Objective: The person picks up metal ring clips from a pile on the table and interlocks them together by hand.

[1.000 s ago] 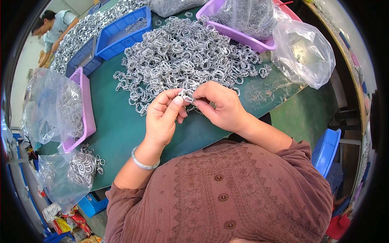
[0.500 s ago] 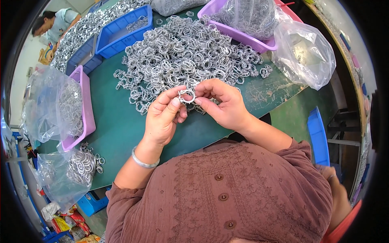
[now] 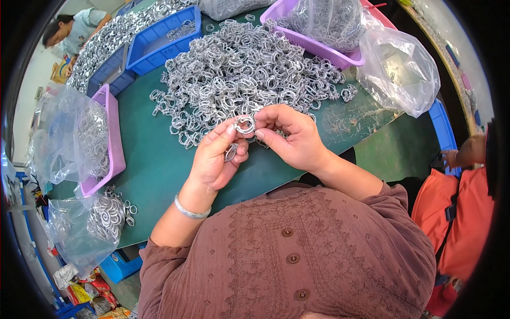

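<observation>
My left hand [image 3: 215,151] pinches a silver metal ring [image 3: 244,125] between thumb and forefinger, just in front of the heap. Against its curled lower fingers sits a second ring-shaped metal piece [image 3: 230,152]. My right hand [image 3: 293,134] is closed at the ring's right side, thumb and forefinger on its edge; the exact contact is too small to make out. Directly behind both hands, a large heap of similar metal rings [image 3: 239,69] spreads over the green table [image 3: 154,175].
Purple baskets [image 3: 116,141] with bagged rings stand left and back right. Behind the heap are blue bins [image 3: 154,50]. A clear bag [image 3: 401,74] lies at the right table edge. One person [image 3: 79,32] works far left; another, in orange [image 3: 451,212], holds a blue tray [image 3: 442,127] at right.
The ring between my hands has turned slightly, and a second piece now shows in my left hand. At right, the person in orange has come into view and the blue tray has moved farther off.
</observation>
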A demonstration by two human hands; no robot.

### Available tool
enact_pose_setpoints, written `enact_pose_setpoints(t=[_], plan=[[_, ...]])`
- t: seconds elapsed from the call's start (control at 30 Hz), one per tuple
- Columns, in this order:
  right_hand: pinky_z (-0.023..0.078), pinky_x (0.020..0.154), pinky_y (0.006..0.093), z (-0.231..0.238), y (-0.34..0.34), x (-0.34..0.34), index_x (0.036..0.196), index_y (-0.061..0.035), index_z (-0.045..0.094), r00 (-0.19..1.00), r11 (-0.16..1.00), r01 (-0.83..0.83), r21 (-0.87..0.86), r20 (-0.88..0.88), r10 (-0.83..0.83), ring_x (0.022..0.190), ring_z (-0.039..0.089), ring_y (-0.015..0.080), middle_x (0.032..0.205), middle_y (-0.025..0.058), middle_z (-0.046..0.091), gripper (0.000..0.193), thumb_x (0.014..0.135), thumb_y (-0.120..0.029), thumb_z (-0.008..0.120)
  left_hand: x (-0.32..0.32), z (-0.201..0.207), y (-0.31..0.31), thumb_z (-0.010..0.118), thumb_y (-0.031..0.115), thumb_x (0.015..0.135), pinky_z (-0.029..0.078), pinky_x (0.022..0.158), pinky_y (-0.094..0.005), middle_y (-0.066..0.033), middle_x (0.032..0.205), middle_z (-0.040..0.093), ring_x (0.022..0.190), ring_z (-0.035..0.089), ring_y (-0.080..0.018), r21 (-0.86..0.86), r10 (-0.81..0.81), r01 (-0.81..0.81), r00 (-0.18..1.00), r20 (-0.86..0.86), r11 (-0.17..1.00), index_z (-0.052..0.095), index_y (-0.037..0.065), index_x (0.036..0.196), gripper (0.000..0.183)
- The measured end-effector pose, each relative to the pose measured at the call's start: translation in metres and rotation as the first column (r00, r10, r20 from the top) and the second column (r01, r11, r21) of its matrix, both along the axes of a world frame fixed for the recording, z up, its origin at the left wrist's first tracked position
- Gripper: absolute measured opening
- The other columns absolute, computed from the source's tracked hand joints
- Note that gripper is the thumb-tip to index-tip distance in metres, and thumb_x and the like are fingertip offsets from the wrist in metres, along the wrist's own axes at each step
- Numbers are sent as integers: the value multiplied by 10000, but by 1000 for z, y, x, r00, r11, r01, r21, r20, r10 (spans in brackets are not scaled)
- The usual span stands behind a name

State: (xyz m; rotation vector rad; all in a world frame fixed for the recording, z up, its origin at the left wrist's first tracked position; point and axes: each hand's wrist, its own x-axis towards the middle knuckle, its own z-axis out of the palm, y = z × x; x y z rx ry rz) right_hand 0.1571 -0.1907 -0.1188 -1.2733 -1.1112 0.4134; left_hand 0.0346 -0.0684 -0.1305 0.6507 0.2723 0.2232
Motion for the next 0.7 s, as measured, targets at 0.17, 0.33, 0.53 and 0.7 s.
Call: enact_pose_setpoints(t=[0.17,0.33,0.53,0.7], plan=[[459,610,203,1,-1,-1,948,1,534,1000,1000,-12,-5,-28,12,707,563,78,800,42,591,182,769,28,555,-1,1,0,463,181,875,377,508,-195,-54,847,583,600,458,-84,-7,-28,28,999,-35,1000,522,15,1057,253],[456,602,202,4,-2,-3,920,0,547,1000,999,-6,-33,-2,6,695,561,78,792,40,590,154,769,29,553,-4,0,-2,459,196,878,377,504,-194,-45,798,573,592,465,-88,-29,-30,29,997,-67,999,526,23,1017,231],[451,581,219,4,-2,-3,867,-15,567,995,999,31,-20,95,-29,677,562,104,757,42,578,128,748,32,566,-5,-2,-3,460,185,880,388,518,-198,-41,786,567,604,476,-98,-59,-35,33,998,-46,998,527,40,1037,224],[449,575,228,1,-4,-2,836,-19,571,993,994,30,-107,120,-17,668,570,134,747,64,575,109,737,28,570,-7,1,-8,486,170,871,392,529,-195,-29,784,562,625,487,-91,70,67,-63,996,-60,996,526,64,1084,241]])
